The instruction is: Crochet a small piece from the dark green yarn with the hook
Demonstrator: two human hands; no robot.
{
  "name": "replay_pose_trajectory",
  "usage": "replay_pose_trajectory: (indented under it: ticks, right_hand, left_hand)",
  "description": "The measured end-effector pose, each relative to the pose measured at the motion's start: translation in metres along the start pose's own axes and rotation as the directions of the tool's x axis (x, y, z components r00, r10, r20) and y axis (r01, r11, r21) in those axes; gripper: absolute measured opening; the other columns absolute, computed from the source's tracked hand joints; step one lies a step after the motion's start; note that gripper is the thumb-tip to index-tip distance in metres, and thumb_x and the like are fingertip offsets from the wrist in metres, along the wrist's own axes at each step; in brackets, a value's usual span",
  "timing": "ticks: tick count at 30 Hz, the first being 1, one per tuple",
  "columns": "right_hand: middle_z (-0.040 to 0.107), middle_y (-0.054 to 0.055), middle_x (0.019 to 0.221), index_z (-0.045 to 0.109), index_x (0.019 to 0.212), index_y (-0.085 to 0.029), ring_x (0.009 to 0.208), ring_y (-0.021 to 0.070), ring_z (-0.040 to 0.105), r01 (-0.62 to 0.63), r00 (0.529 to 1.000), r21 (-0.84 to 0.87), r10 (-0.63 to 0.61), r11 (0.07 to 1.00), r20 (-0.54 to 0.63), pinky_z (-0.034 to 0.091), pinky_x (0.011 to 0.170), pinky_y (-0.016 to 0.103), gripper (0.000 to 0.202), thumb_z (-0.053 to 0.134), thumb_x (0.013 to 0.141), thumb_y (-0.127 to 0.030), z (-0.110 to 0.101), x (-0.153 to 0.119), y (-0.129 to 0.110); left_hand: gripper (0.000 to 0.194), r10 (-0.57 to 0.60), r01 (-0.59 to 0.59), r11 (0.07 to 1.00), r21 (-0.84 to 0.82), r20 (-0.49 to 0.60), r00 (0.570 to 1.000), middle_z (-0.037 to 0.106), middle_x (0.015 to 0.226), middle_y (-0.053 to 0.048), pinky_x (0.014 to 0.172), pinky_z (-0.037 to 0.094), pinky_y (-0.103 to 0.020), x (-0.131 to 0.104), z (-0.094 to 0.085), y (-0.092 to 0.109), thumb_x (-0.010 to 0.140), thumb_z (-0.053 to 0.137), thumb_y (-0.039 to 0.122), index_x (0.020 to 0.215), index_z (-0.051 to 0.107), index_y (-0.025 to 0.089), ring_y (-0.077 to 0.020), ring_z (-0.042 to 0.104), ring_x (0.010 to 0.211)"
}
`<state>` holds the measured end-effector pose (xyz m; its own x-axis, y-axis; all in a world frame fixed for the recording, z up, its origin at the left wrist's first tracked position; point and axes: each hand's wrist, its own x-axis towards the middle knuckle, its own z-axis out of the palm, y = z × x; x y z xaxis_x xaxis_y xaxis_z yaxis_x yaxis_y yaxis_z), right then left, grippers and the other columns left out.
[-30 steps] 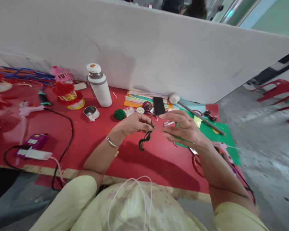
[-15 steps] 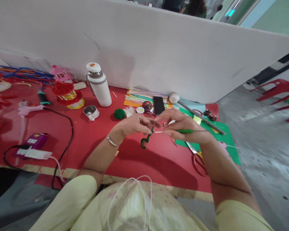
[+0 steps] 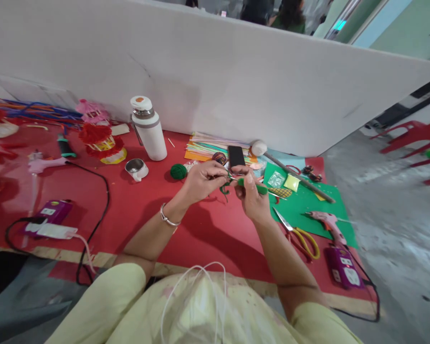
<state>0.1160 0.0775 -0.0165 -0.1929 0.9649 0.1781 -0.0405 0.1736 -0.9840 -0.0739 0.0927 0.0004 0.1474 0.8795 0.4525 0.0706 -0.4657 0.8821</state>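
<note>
Above the counter (image 3: 146,203), between its near and far edges, the left hand (image 3: 203,184) pinches green yarn (image 3: 224,191), likely light and soft; the right hand's (image 3: 253,200) grip curls round a crochet hook (image 3: 262,189), probably stiff, best held by its green handle

The red tabletop (image 3: 215,243) has a pale strip along its near edge. By the far edge stand a white flask (image 3: 151,136) and, farther left, a red-and-yellow ornament (image 3: 98,139); a metal cup (image 3: 140,171) and a ball of green yarn (image 3: 178,171) sit slightly nearer. A green sheet (image 3: 297,212) covers part of the right side, with scissors (image 3: 293,230) by its near side. One purple box (image 3: 344,268) rests toward the near right corner.
</note>
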Motion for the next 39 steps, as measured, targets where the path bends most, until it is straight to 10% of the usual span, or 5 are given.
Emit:
replay_pose_trajectory:
  ticks: [14, 21, 39]
  right_hand:
    - [0.066, 0.001, 0.077, 0.072, 0.096, -0.021, 0.054, 0.0107, 0.061, 0.082, 0.971, -0.075, -0.063, 0.994, 0.230, 0.041, 0.045, 0.024, 0.049, 0.053, 0.103, -0.065, 0.002, 0.000, -0.027]
    - [0.061, 0.001, 0.080, 0.073, 0.084, -0.022, 0.053, 0.0098, 0.054, 0.182, 0.978, -0.080, -0.172, 0.980, 0.116, 0.036, 0.045, 0.027, 0.047, 0.053, 0.105, -0.059, 0.010, 0.002, -0.031]
    - [0.060, -0.001, 0.071, 0.067, 0.090, -0.023, 0.047, 0.0090, 0.048, -0.178, 0.977, 0.188, 0.151, 0.966, 0.150, 0.020, 0.038, 0.023, 0.059, 0.056, 0.093, -0.080, 0.023, 0.012, -0.031]
  left_hand:
    - [0.010, 0.120, -0.116, 0.992, 0.058, -0.062, 0.991, 0.076, 0.090, -0.007, 0.066, 0.051, -0.027, -0.004, -0.008, 0.004, 0.079, 0.072, 0.014, 0.078, 0.080, 0.020, -0.0159, 0.069, 0.079]
    - [0.009, 0.135, -0.136, 0.990, -0.036, -0.021, 0.991, 0.077, 0.098, -0.008, 0.074, 0.056, -0.030, -0.008, -0.015, 0.016, 0.083, 0.079, 0.023, 0.090, 0.085, 0.022, -0.0178, 0.071, 0.085]
    - [0.006, 0.093, -0.099, 0.994, -0.037, -0.136, 0.986, 0.077, 0.093, -0.008, 0.068, 0.054, -0.029, -0.003, -0.017, 0.012, 0.080, 0.079, 0.020, 0.074, 0.079, 0.020, -0.0164, 0.069, 0.081]
